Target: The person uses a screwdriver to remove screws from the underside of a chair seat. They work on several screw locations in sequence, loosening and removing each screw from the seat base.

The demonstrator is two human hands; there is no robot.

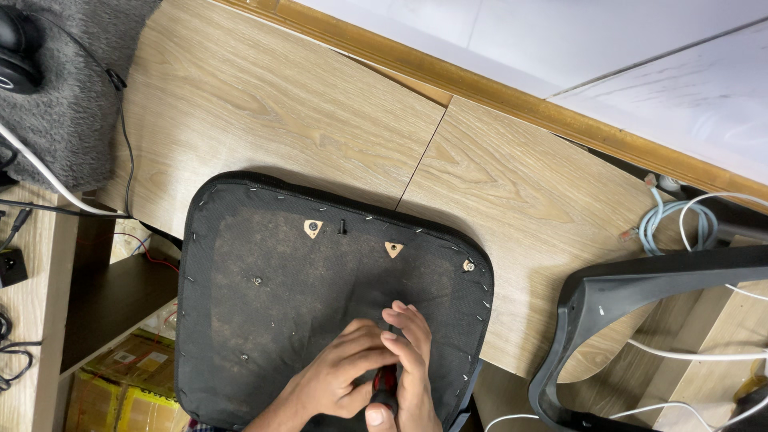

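An upturned black chair seat (264,304) lies on a light wooden table (264,120), its fabric underside stapled around the rim. Both my hands meet near its front right part. My right hand (412,368) wraps around a screwdriver with a red and black handle (385,386), tip pressed down onto the seat. My left hand (340,376) holds the same tool from the left, fingers curled around its shaft. Two triangular wooden patches (313,228) and a black bolt (342,227) show near the seat's far edge.
A black plastic chair frame (632,296) lies at the right with white cables and a coiled pale blue cable (676,220) around it. Grey furry fabric (68,96) and headphones (18,48) sit at the top left. Cardboard boxes (128,384) stand below the left shelf.
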